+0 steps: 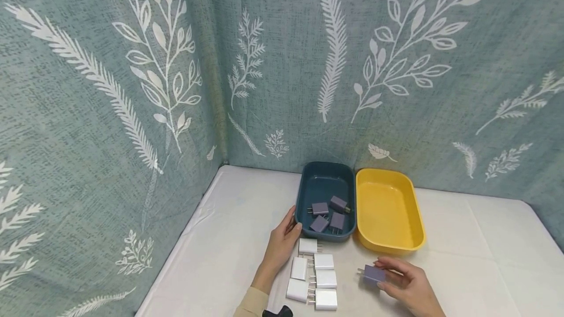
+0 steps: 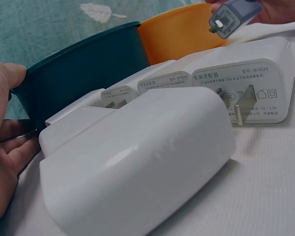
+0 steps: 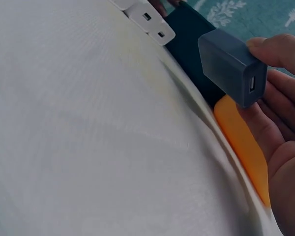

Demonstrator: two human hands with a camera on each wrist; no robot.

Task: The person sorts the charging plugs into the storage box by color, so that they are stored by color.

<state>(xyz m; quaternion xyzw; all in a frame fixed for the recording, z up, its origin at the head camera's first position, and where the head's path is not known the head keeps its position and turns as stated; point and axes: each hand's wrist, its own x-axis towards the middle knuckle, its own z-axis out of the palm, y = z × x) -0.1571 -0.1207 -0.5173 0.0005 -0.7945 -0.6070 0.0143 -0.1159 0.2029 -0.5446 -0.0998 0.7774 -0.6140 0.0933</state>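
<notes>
My right hand (image 1: 411, 283) pinches a purple-grey charger plug (image 1: 374, 274) between thumb and fingers, above the table in front of the yellow bin (image 1: 389, 247). The prongs point left; in the right wrist view, the USB port of the charger plug (image 3: 226, 66) faces my palm. At the near left corner of the dark blue bin (image 1: 333, 237), my left hand (image 1: 280, 243) holds the bin's outside, thumb at the front and fingers along the left side. Several purple-grey charger plugs (image 1: 337, 220) lie inside that bin. White charger plugs (image 1: 325, 279) lie in two uneven columns before it.
The two bins stand side by side near the back of the white-covered table (image 1: 467, 258). Leaf-patterned green cloth (image 1: 282, 62) hangs behind and at the left. A black object (image 1: 278, 312) shows at the bottom edge of the head view.
</notes>
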